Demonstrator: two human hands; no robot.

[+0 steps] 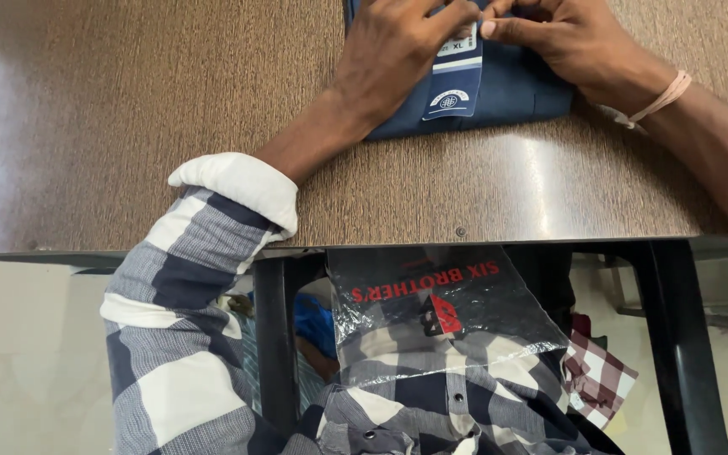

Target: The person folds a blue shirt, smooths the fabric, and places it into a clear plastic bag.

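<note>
Brown wood-grain counter [170, 109] carries a folded navy-blue garment [516, 88]; left hand [393, 55] and right hand [566, 38] pinch its white-and-blue paper tag [457, 72] narrowly. Steady, light fingertip pressure seems best.

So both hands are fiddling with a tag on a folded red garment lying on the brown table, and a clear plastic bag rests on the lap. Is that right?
Not quite: the folded garment is dark blue, not red. The head view shows the left hand and right hand on its tag, the garment lying on the brown table, and a clear plastic bag on the lap.
</note>
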